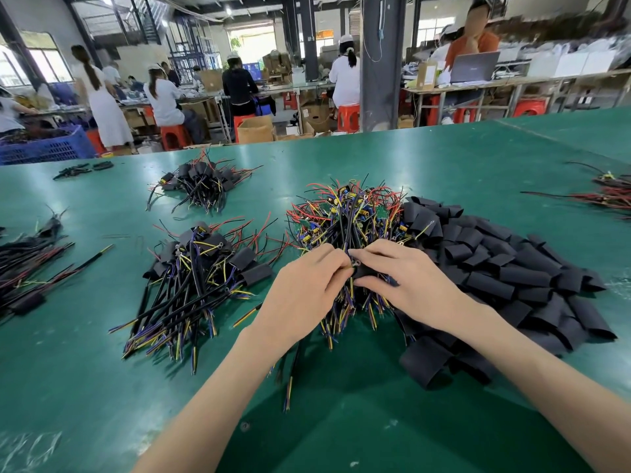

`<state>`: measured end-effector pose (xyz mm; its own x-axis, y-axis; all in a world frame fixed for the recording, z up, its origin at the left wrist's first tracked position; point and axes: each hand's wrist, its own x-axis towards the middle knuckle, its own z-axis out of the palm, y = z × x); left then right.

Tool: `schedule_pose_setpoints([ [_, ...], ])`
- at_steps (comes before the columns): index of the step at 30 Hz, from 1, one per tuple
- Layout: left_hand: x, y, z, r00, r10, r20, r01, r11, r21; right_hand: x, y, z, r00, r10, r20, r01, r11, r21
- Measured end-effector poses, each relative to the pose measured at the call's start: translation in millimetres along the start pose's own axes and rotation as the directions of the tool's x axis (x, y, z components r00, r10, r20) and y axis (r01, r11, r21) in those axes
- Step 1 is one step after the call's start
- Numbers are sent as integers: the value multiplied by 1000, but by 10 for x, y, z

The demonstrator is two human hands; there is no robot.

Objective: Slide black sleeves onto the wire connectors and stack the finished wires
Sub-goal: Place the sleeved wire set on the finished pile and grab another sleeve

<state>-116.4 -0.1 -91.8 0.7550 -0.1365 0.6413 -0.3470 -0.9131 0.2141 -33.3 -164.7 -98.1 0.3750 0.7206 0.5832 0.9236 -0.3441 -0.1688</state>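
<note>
My left hand (pixel 304 285) and my right hand (pixel 406 274) meet at the middle of the green table (pixel 85 387). Between them sits a black sleeve (pixel 367 271), gripped by my right hand's fingers. My left hand pinches a wire bundle with a ring terminal at the sleeve's mouth. Behind the hands lies a big heap of unsleeved wires with small circuit boards (pixel 345 216). A large pile of loose black sleeves (pixel 495 268) spreads to the right. A stack of sleeved wires (pixel 201 268) lies to the left.
A second sleeved stack (pixel 201 182) sits further back. More wire bundles lie at the left edge (pixel 27 264) and far right (pixel 611 192). A blue crate (pixel 47 148) stands beyond the table. Several people work at benches behind.
</note>
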Motion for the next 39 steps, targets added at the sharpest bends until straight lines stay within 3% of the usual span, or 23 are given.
schedule_pose_setpoints([
  [8, 1, 12, 36, 972, -207, -110, 168, 942, -289, 22, 1, -46, 998, 23, -57, -18, 995, 95],
  [16, 2, 0, 52, 977, -176, -117, 141, 955, -262, 5, -3, -3, 998, -21, -54, 24, 999, 46],
  [23, 5, 0, 70, 946, -306, -105, 251, 899, -358, 9, 26, -4, 995, -10, -95, 14, 999, 38],
  [30, 20, -19, 28, 966, -244, -89, 210, 934, -288, -3, 17, 19, 995, 6, -98, 0, 998, 58],
  [34, 77, -139, -116, 916, -333, -223, 283, 932, -226, 32, 161, -116, 939, 168, -299, -136, 983, 123],
  [37, 109, -408, -344, 794, -455, -404, 390, 890, -236, 18, 434, -249, 819, 345, -458, -364, 930, 50],
  [39, 90, -665, -477, 710, -548, -443, 522, 831, -191, -24, 620, -284, 759, 484, -435, -542, 840, -11],
])
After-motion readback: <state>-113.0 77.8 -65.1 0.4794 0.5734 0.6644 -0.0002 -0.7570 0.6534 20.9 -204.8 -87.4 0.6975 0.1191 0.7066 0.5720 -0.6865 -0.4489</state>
